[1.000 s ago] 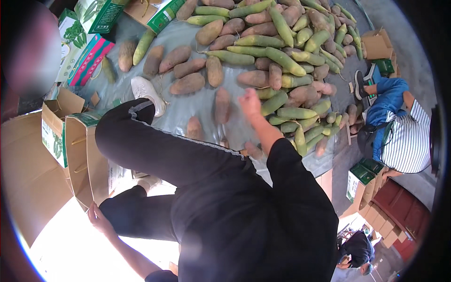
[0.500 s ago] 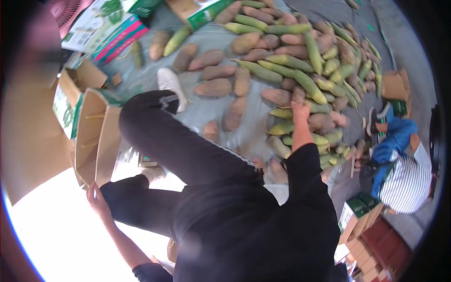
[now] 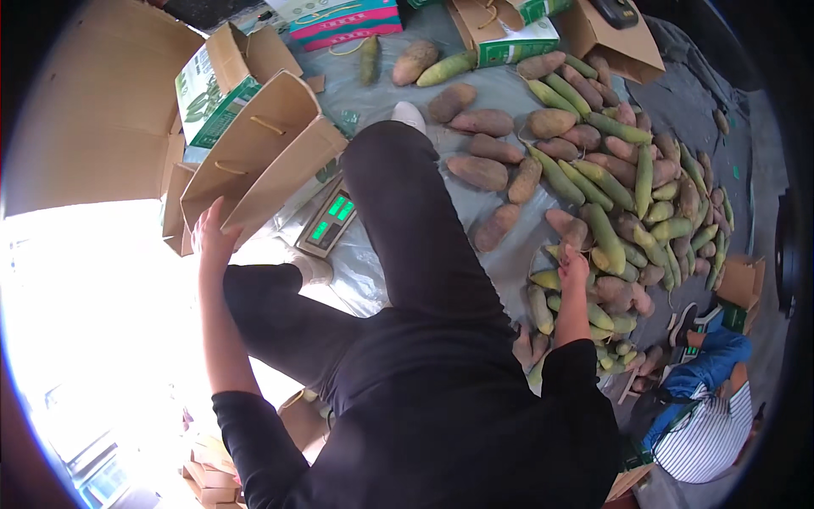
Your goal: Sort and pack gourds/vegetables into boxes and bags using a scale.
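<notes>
My left hand (image 3: 214, 237) pinches the near rim of an open brown cardboard box (image 3: 284, 182) with cord handles, which stands tilted beside my knee. My right hand (image 3: 575, 270) is closed around the near end of a reddish-brown root vegetable (image 3: 576, 233) at the left side of a large pile. Long green radishes (image 3: 604, 229) and more reddish-brown roots lie around that hand. Several loose roots (image 3: 477, 172) are spread on the plastic sheet between my leg and the pile. How my right fingers wrap underneath is hidden.
A scale (image 3: 326, 220) with lit green displays sits between my legs and the box. Behind are a green-and-white carton (image 3: 216, 93), a pink-and-teal box (image 3: 346, 25) and another open carton (image 3: 513, 42). A person in a striped shirt (image 3: 704, 433) crouches at right.
The view has shifted, bringing the scale into plain sight. My left hand has come up onto the box's rim. My right hand stays at the same root in the pile.
</notes>
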